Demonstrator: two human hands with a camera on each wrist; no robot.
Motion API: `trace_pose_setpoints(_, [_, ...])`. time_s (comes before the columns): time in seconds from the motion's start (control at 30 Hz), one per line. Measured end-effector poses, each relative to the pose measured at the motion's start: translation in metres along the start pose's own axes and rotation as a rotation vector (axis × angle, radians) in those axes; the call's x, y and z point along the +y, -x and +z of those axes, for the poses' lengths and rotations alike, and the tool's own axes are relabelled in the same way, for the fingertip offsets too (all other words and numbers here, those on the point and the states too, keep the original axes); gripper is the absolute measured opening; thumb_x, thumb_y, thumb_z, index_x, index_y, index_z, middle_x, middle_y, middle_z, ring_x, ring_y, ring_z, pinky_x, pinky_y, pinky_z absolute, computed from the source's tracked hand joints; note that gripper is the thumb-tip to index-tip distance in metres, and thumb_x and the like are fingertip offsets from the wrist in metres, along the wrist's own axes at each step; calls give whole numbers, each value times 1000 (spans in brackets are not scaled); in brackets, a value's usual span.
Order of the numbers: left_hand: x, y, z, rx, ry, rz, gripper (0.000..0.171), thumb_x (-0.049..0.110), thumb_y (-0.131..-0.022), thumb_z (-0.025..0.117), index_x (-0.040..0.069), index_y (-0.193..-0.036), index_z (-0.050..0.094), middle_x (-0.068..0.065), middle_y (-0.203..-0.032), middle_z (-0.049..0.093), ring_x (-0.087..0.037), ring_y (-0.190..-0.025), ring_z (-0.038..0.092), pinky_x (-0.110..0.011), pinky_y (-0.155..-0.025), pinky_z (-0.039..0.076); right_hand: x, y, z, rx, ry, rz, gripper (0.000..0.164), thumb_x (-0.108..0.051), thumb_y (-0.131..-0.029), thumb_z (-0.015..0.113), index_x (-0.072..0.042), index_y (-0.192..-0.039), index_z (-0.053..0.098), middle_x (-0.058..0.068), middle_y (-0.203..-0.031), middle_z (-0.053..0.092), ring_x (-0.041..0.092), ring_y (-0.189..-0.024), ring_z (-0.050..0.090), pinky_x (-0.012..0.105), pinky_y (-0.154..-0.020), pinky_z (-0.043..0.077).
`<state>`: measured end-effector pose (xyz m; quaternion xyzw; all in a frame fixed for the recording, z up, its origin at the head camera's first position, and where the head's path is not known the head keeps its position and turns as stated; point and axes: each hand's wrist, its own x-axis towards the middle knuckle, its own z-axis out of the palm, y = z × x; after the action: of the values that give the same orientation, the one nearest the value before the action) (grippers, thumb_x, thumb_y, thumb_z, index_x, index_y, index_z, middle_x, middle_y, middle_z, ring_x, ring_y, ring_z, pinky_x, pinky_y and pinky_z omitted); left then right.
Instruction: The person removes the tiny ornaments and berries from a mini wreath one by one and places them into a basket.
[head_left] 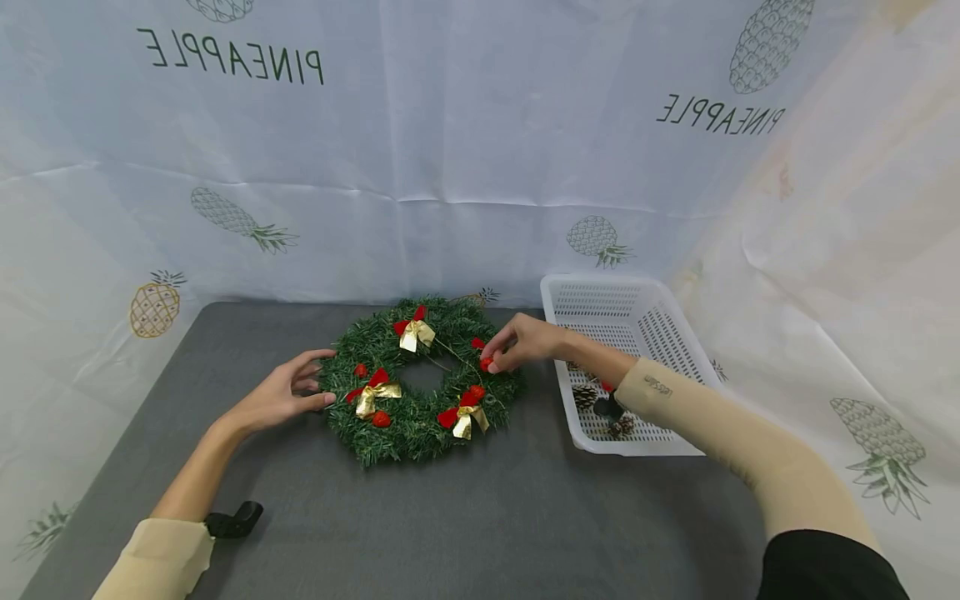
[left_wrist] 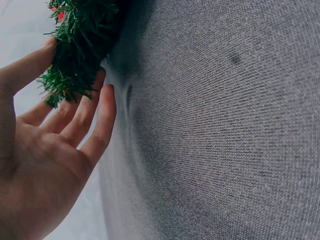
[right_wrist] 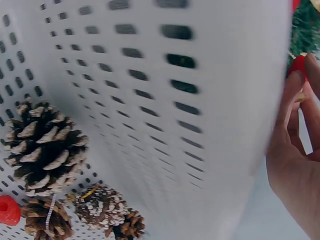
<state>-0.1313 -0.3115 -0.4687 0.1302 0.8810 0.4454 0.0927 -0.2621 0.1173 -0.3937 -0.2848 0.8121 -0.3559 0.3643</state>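
A green wreath [head_left: 408,446] lies on the grey tabletop with red-and-gold bows and small red berries on it. My left hand [head_left: 279,395] holds its left edge, the thumb on the near side and the fingers farther back. In the left wrist view, green needles [left_wrist: 75,70] sit between thumb and fingers. At the wreath's right side, my right hand [head_left: 525,340] pinches a red berry [head_left: 486,364] between thumb and fingertips, right at the greenery. The right wrist view shows that berry [right_wrist: 298,65] too, largely covered by the fingers. A gold bow [head_left: 462,421] is just below.
A white perforated basket [head_left: 566,400] stands right of the wreath, under my right forearm. Inside are several pine cones [right_wrist: 45,147] and a red berry [right_wrist: 9,210]. A white curtain with pineapple prints [head_left: 465,125] hangs behind the grey table [head_left: 450,533].
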Motion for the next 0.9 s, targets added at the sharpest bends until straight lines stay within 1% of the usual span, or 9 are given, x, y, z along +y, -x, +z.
trace_pose_setpoints(0.1, [0, 0, 0, 0, -4, -2, 68, 29, -92, 67, 19, -150, 32, -27, -154, 31, -50, -126, 50, -63, -97, 47, -5, 5, -2, 2, -35, -15, 26, -18, -89, 71, -15, -114, 72, 9, -104, 74, 22, -100, 71, 40, -88, 59])
trace_pose_setpoints(0.2, [0, 0, 0, -2, -3, -2, 68, 27, -92, 67, 19, -150, 32, -28, -153, 31, -49, -126, 50, -63, -97, 47, -11, 12, -6, 11, -69, -27, 28, -20, -87, 73, -15, -115, 72, 21, -102, 71, 33, -101, 69, 49, -91, 57])
trace_pose_setpoints(0.27, [0, 0, 0, -4, -3, -2, 68, 27, -92, 67, 19, -150, 32, -28, -153, 31, -49, -126, 50, -63, -97, 47, -14, 17, -9, 19, -96, -33, 31, -20, -87, 74, -13, -117, 71, 26, -103, 69, 40, -103, 66, 51, -92, 56])
trace_pose_setpoints(0.33, [1, 0, 0, -6, -1, -2, 68, 27, -92, 67, 20, -150, 32, -28, -154, 31, -50, -126, 50, -63, -97, 47, -17, 23, -14, 34, -118, -32, 33, -21, -86, 74, -12, -118, 70, 24, -106, 68, 42, -107, 64, 47, -92, 57])
trace_pose_setpoints(0.4, [1, 0, 0, -9, 1, -3, 68, 28, -92, 67, 20, -150, 31, -27, -154, 30, -50, -127, 49, -63, -97, 46, -20, 31, -19, 50, -131, -32, 36, -22, -86, 74, -12, -120, 69, 17, -111, 69, 41, -111, 64, 42, -92, 58])
trace_pose_setpoints(0.57, [1, 0, 0, -10, 4, -6, 69, 31, -92, 67, 20, -150, 31, -27, -154, 30, -51, -127, 48, -63, -98, 46, -24, 52, -31, 89, -111, -27, 40, -28, -88, 73, -13, -124, 67, 4, -126, 67, 32, -112, 66, 39, -93, 57])
trace_pose_setpoints(0.7, [2, 1, 0, -8, 2, -9, 70, 34, -92, 67, 21, -150, 31, -27, -154, 30, -50, -127, 49, -63, -98, 46, -24, 69, -37, 133, -95, -22, 40, -31, -88, 73, -17, -125, 67, 5, -127, 66, 24, -105, 69, 42, -96, 55])
trace_pose_setpoints(0.77, [2, 1, 0, -8, 2, -9, 70, 34, -92, 67, 21, -150, 31, -27, -154, 30, -50, -127, 49, -62, -98, 46, -22, 76, -40, 151, -100, -20, 41, -32, -87, 73, -17, -124, 67, 4, -125, 67, 24, -104, 69, 47, -97, 54])
trace_pose_setpoints(0.9, [2, 1, 0, -8, -1, -13, 70, 34, -92, 67, 22, -151, 31, -27, -155, 30, -50, -128, 48, -63, -98, 46, -16, 91, -44, 181, -71, -11, 40, -35, -86, 73, -19, -122, 68, 5, -122, 69, 27, -108, 67, 46, -96, 54])
